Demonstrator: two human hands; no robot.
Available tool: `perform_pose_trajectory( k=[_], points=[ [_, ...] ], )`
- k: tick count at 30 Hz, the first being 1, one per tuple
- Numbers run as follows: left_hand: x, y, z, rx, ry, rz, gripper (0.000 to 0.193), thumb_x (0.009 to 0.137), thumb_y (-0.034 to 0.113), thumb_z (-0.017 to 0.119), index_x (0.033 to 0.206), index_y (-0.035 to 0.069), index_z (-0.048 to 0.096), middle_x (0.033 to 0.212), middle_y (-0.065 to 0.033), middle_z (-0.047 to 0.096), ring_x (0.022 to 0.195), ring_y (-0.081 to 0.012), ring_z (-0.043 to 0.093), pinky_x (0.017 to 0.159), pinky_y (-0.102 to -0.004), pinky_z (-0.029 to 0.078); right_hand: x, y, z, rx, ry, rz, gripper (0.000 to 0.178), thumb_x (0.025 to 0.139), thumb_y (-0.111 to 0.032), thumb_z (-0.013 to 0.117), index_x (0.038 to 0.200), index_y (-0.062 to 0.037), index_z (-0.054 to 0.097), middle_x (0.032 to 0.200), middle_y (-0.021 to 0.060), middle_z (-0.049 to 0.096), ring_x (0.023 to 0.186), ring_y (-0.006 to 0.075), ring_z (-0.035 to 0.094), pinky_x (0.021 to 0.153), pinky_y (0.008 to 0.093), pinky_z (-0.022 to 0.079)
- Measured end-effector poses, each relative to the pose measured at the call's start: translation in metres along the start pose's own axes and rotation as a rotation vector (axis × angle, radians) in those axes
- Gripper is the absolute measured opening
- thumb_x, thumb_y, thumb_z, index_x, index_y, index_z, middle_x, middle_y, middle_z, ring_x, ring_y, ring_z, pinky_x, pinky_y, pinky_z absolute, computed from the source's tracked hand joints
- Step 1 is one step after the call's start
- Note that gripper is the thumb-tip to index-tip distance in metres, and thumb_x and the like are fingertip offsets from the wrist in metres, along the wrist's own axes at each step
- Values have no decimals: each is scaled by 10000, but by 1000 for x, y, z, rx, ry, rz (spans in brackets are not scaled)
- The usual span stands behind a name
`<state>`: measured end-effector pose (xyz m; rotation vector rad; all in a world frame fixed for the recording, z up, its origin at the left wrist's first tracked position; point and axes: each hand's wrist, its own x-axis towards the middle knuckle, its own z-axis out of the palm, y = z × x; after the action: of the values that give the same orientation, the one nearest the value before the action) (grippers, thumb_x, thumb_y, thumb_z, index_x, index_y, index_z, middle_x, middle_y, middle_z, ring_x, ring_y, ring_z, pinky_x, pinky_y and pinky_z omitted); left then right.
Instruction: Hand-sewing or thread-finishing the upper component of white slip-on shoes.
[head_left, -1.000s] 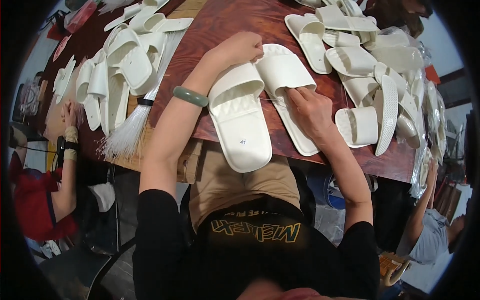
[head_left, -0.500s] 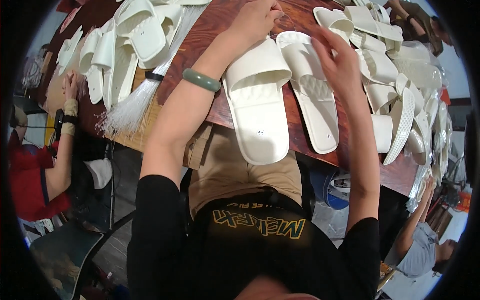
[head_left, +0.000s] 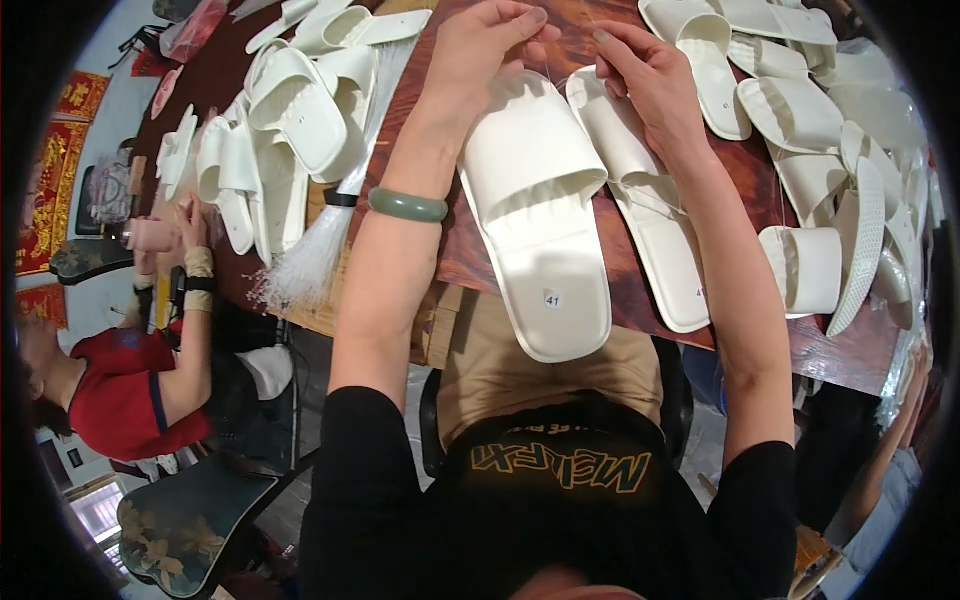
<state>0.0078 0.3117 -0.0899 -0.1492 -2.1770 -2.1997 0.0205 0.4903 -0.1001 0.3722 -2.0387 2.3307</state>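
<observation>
A pair of white slippers lies in front of me, toes pointing away. The left slipper (head_left: 552,265) overhangs the table's near edge; the right slipper (head_left: 655,240) sits beside it, partly behind my right forearm. Just beyond their toes, my left hand (head_left: 490,50) has thumb and fingers pinched together, with a green bangle on that forearm. Close by on the right, my right hand (head_left: 650,88) is pinched too, above the right slipper's toe. A faint, thin clear strand shows between the fingertips and by the left slipper's toe; its ends are hard to make out.
More white slippers (head_left: 297,118) are heaped at left, beside a bundle of clear plastic strands (head_left: 315,255). Other slippers (head_left: 795,115) crowd the right side of the wooden table (head_left: 480,260). A person in red (head_left: 135,385) works at left; another person's arm (head_left: 895,430) shows at right.
My right hand has moved in toward the left hand, and its spread fingers have closed into a pinch. The whole view has shifted, moving the table and slippers rightward.
</observation>
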Motion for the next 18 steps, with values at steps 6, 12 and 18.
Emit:
perform_pose_trajectory(
  k=[6,12,18],
  points=[
    [-1,-10,-1,-201,-127,-51,221,870,110,618,1054,-11,620,877,-62,662,708,-83,591,603,-185,474,-3,-1,-1,9,25,24,230,882,-142,589,1055,2,634,697,-15,578,572,24,456,517,168,357],
    [0,0,1,-197,-178,-54,212,889,96,578,1074,-10,575,862,-64,645,690,-109,597,623,-212,491,7,-8,-10,157,-20,68,221,900,-136,574,1063,10,607,730,12,590,592,65,520,543,182,431],
    [-3,0,6,-221,-65,-14,182,897,104,569,1049,6,568,849,-58,639,688,-110,599,640,-220,496,1,-13,-4,143,-32,35,214,901,-120,573,1065,13,607,703,-10,560,568,31,479,491,173,388]
  ],
)
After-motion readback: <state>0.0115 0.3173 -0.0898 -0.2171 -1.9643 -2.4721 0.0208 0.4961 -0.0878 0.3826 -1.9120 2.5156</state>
